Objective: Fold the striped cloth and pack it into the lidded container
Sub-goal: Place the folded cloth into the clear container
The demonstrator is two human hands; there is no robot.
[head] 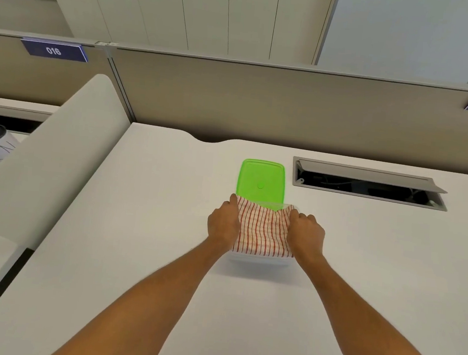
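Head view: left hand [224, 222] and right hand [306, 232] grip the folded striped cloth [262, 230] over the clear container [259, 258]. Green lid [261, 180] lies just beyond the container.

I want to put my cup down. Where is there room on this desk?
Lots of bare desk left of the left hand, and more right of the right hand, below the open cable hatch. It is crowded in the middle: both hands hold the striped cloth over the clear container, with the green lid right behind.
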